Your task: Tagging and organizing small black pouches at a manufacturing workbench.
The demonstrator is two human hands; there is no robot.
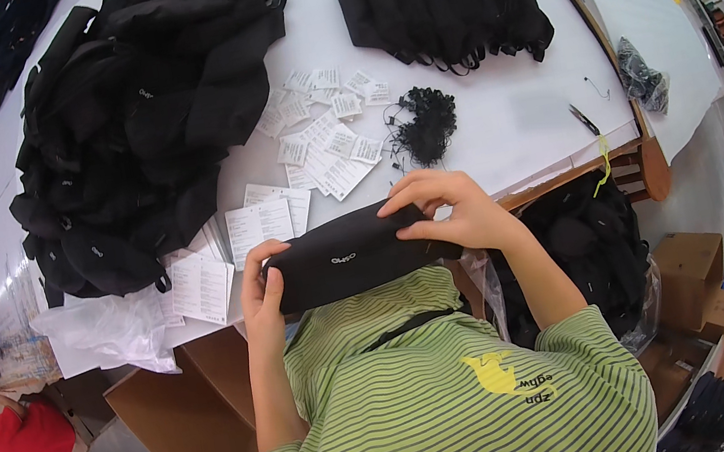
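Note:
A long black fabric pouch with a small white print stretches between my two hands, just in front of my striped shirt. My left hand grips its left end, thumb on the near face. My right hand pinches the right end, fingers along the top edge and thumb lower down. Beyond the pouch lie white printed cards and smaller white labels. A tangled bunch of black cords sits to their right.
A big heap of black pouches covers the table's left side; a row of them lies far right. Scissors rest near the wooden edge. A clear plastic bag hangs over the front left. Cardboard boxes stand below. Another person is far left.

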